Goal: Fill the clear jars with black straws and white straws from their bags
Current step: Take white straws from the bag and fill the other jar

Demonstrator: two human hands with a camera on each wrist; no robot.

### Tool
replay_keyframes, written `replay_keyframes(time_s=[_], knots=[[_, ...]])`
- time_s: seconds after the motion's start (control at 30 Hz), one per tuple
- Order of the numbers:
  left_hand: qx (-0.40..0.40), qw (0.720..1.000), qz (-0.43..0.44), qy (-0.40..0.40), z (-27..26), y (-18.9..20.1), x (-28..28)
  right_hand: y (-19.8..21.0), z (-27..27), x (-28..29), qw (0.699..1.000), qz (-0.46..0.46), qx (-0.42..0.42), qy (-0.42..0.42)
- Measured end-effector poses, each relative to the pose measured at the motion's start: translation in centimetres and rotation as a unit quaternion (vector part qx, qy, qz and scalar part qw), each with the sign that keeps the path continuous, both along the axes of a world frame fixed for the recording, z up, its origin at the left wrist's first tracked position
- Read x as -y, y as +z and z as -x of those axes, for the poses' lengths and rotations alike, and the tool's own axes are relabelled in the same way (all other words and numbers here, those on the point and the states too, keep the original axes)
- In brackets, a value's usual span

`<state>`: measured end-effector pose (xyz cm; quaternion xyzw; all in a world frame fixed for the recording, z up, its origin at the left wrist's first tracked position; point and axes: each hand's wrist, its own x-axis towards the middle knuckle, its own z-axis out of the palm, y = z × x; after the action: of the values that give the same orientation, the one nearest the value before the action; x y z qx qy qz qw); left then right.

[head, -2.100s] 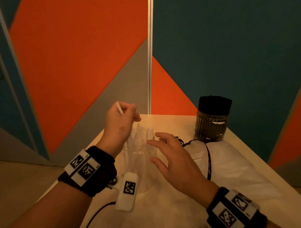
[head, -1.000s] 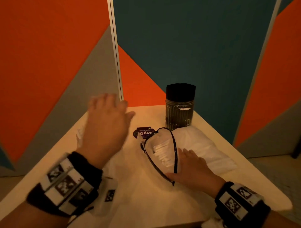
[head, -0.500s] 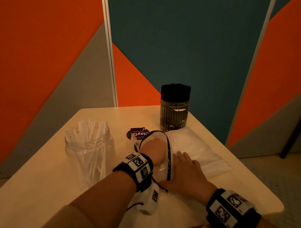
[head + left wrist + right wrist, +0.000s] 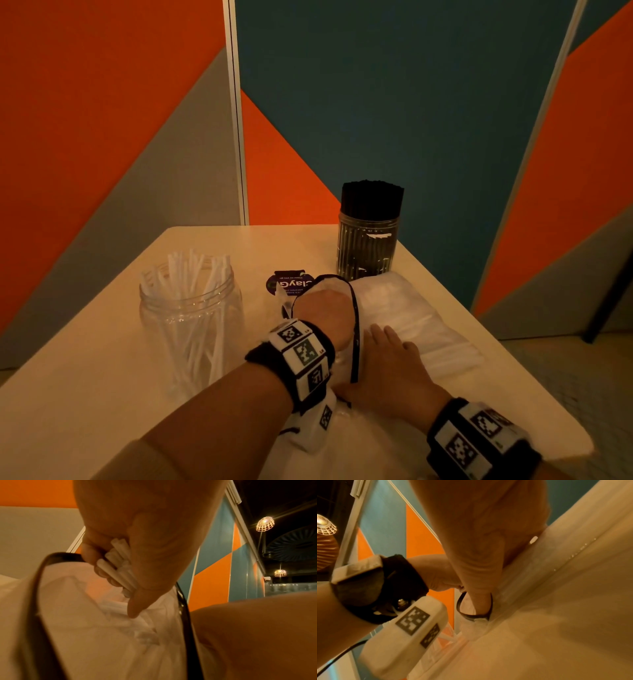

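Observation:
A clear jar partly filled with white straws stands at the left of the table. A second jar, packed with black straws, stands at the back. The bag of white straws lies in the middle, its black-rimmed mouth facing me. My left hand is inside that mouth; in the left wrist view its fingers curl round a bundle of white straws. My right hand lies on the bag with fingers flat, and its thumb hooks inside the black rim, holding the mouth open.
A dark round label lies on the table between the two jars. Orange, grey and teal wall panels close the back and left. The table's right edge drops to the floor just past the bag.
My left hand left the clear jar, swung right and went into the bag's mouth, where it now grips straws. My right hand came down onto the bag and stays there.

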<state>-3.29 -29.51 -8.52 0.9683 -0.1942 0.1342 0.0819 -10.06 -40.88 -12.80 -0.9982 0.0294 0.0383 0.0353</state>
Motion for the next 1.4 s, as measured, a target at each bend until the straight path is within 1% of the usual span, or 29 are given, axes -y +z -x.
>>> replay_keyframes(time_s=[0.07,0.2,0.33,0.43,0.5,0.57,0.6,0.73,0.83,0.97,1.1,1.17,1.3,1.33,1.37,1.4], knots=[[-0.01,1.0,-0.009,0.004,0.1,0.0,0.0,-0.1,0.0,0.0,1.0,0.004,-0.001,-0.003],[-0.029,0.999,-0.023,-0.03,0.3,-0.1,0.1,0.0,0.0,-0.1,1.0,0.011,-0.012,-0.001],[-0.071,0.994,-0.082,-0.022,0.2,0.2,0.8,0.1,0.1,-0.2,1.0,0.014,-0.01,0.013],[-0.095,0.987,-0.117,-0.055,-0.6,-0.2,1.1,0.1,0.3,-0.1,0.999,0.015,0.017,0.026],[-0.084,0.989,-0.104,-0.07,-1.0,-0.3,1.1,0.1,0.3,-0.2,0.999,0.019,0.024,0.029],[-0.064,0.991,-0.094,-0.068,-1.4,-0.4,1.0,0.1,0.2,-0.2,0.999,0.02,0.025,0.028],[-0.066,0.991,-0.095,-0.066,-1.4,-0.4,1.0,0.1,0.1,-0.2,0.999,0.019,0.023,0.027],[-0.119,0.986,-0.098,-0.058,-0.9,0.0,0.3,0.0,0.0,0.0,1.0,0.015,0.015,0.022],[-0.124,0.988,-0.083,-0.045,0.8,1.0,-1.5,0.0,0.0,0.1,1.0,0.006,0.015,0.015],[-0.114,0.986,-0.12,-0.026,3.6,2.8,-5.2,-0.1,-0.1,0.3,1.0,-0.011,0.022,0.016],[-0.094,0.989,-0.112,-0.004,7.0,4.1,-9.3,0.0,-0.1,0.2,1.0,-0.007,0.02,0.01],[-0.087,0.992,-0.094,0.011,8.7,4.7,-11.4,0.1,-0.1,0.2,1.0,-0.008,0.018,0.009],[-0.104,0.994,-0.031,0.027,11.5,6.1,-15.4,0.6,0.0,-0.1,1.0,-0.006,0.006,-0.005],[-0.107,0.994,-0.022,0.02,11.9,6.3,-16.0,0.9,0.0,-0.3,1.0,-0.022,-0.002,-0.002],[-0.113,0.994,-0.008,0.011,12.2,6.4,-16.6,1.3,0.0,-0.4,0.998,-0.056,-0.008,0.007],[-0.119,0.993,0.007,0.003,12.4,6.5,-16.8,1.8,0.1,-0.4,0.992,-0.12,-0.006,0.025]])
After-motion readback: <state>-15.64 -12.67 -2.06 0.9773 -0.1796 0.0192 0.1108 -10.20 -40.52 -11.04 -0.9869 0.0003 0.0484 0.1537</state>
